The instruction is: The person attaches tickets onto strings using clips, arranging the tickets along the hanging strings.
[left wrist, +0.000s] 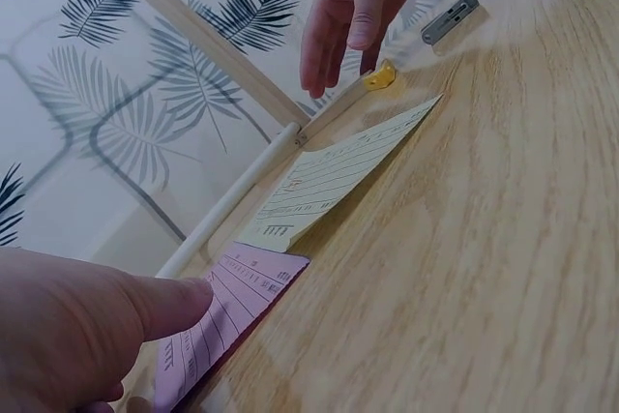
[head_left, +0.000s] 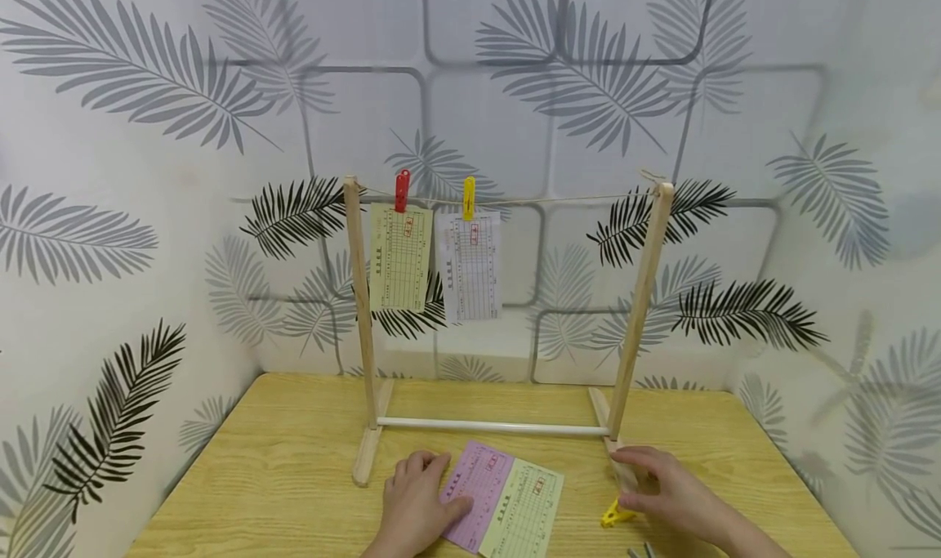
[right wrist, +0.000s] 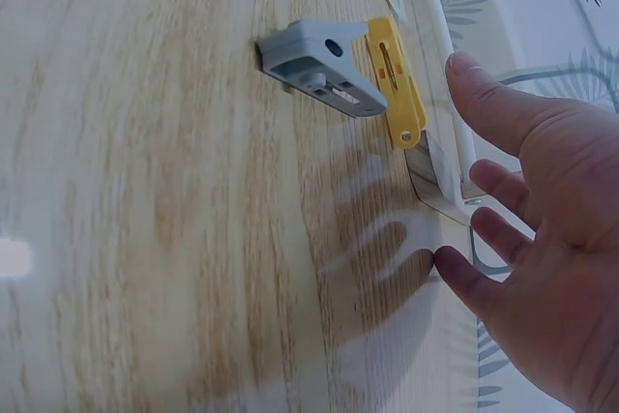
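Observation:
A purple printed slip (head_left: 476,493) and a pale yellow-green printed slip (head_left: 524,505) lie side by side on the table. My left hand (head_left: 416,501) grips the purple slip at its left edge, the thumb (left wrist: 179,305) across its printed face and the other fingers beside the edge. My right hand (head_left: 669,493) is over the table to the right, fingers spread and nothing held. Close by its thumb lies a yellow clothespin (right wrist: 395,79), with a grey clothespin (right wrist: 324,67) beside it, nearer the front edge in the head view.
Behind the slips stands a wooden frame (head_left: 638,313) with a string across its top and a white bar (head_left: 492,426) low down. A red clothespin (head_left: 402,190) holds a yellow-green slip (head_left: 400,260) on the string; a yellow clothespin (head_left: 469,198) holds a white slip (head_left: 470,268).

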`<state>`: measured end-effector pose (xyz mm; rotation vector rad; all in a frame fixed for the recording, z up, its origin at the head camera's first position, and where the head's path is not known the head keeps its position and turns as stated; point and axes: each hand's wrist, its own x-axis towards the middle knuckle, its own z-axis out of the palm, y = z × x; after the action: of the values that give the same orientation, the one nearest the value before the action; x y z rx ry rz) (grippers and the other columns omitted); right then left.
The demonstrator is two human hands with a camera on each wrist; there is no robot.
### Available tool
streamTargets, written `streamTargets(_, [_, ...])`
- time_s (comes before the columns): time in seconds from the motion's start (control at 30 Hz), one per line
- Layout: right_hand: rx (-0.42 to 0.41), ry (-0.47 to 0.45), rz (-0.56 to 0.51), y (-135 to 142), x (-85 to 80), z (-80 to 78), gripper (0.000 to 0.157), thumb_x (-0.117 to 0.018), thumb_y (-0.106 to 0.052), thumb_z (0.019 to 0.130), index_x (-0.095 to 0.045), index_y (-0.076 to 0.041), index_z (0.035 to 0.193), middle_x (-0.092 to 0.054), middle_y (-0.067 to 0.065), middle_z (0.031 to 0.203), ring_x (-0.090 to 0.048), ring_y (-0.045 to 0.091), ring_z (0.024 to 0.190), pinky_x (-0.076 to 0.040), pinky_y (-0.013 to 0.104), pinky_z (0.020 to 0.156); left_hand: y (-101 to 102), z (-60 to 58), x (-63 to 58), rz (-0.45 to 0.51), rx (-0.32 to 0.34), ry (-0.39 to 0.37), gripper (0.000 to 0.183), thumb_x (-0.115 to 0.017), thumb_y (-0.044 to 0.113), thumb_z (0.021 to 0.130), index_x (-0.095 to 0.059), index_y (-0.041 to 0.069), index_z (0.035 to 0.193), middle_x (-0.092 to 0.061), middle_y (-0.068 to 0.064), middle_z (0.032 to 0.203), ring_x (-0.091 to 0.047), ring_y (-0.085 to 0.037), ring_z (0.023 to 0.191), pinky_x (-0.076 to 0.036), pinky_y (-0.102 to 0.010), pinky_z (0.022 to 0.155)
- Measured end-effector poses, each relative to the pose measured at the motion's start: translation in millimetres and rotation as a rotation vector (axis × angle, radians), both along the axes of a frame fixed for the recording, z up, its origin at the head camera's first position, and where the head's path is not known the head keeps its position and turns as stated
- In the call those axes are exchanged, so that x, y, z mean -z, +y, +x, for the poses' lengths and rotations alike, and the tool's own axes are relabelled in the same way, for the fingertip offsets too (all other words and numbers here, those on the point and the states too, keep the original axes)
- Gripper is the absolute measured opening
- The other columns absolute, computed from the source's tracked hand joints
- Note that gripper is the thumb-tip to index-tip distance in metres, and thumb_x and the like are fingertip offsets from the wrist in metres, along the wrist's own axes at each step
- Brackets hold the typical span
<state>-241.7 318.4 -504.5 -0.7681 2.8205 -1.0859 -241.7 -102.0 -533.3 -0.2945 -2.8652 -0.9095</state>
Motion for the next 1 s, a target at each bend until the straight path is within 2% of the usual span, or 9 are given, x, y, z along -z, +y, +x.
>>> streamTargets(0.07, [0.004,-0.003,0.010,0.5,-0.4,1.1,0.059,-0.085,-0.023,0.099,-0.064,0.002,0.148,-0.060,0.028,0.150,-0.056,0.055,0.135,-0.054,0.035,0.104,0.1,0.4,0.3,0.000,0.000,-0.001,0.083,-0.093,0.048,0.085,-0.066,0.001,0.147,-0.058,-0.020,0.142,-0.050,-0.044,0.133,-0.039,-0.071,0.109])
streamTargets(0.23, [-0.002,-0.003,0.015,2.3,0.7,1.3,0.061,-0.085,-0.025,0.099,-0.064,0.002,0.149,-0.059,0.029,0.151,-0.055,0.056,0.135,-0.051,0.028,0.105,0.6,1.6,0.5,-0.006,0.006,0.011,0.084,-0.094,0.048,0.084,-0.066,-0.001,0.146,-0.058,-0.020,0.143,-0.050,-0.044,0.134,-0.039,-0.071,0.109])
streamTargets(0.53, [-0.033,0.040,0.004,4.7,8.4,-2.6,0.064,-0.087,-0.031,0.097,-0.066,0.003,0.146,-0.061,0.029,0.148,-0.059,0.043,0.135,-0.048,0.024,0.107,1.5,2.4,-0.8,-0.028,0.020,0.016,0.085,-0.093,0.050,0.083,-0.067,-0.002,0.144,-0.057,-0.020,0.142,-0.049,-0.044,0.135,-0.038,-0.071,0.108])
streamTargets(0.83, [-0.078,0.076,-0.018,9.7,17.8,-8.8,0.061,-0.087,-0.026,0.097,-0.065,0.002,0.146,-0.061,0.030,0.144,-0.059,0.051,0.130,-0.048,0.019,0.102,1.2,2.0,-1.0,-0.047,0.021,0.014,0.084,-0.095,0.050,0.083,-0.068,-0.003,0.143,-0.058,-0.020,0.143,-0.049,-0.044,0.134,-0.039,-0.071,0.108])
streamTargets(0.97, [-0.066,0.070,-0.006,8.5,18.1,-7.7,0.060,-0.087,-0.028,0.097,-0.066,0.001,0.146,-0.060,0.029,0.145,-0.057,0.050,0.130,-0.049,0.022,0.102,0.6,2.3,-1.4,-0.051,0.018,0.025,0.081,-0.095,0.048,0.083,-0.070,-0.002,0.141,-0.059,-0.020,0.143,-0.050,-0.044,0.134,-0.040,-0.070,0.108])
streamTargets(1.0, [-0.050,0.042,-0.007,7.5,16.9,-6.7,0.061,-0.086,-0.030,0.098,-0.066,0.000,0.147,-0.059,0.027,0.147,-0.056,0.049,0.132,-0.049,0.022,0.103,0.4,2.4,-1.4,-0.050,0.018,0.029,0.080,-0.095,0.048,0.082,-0.070,-0.001,0.140,-0.060,-0.019,0.143,-0.050,-0.044,0.133,-0.040,-0.070,0.108])
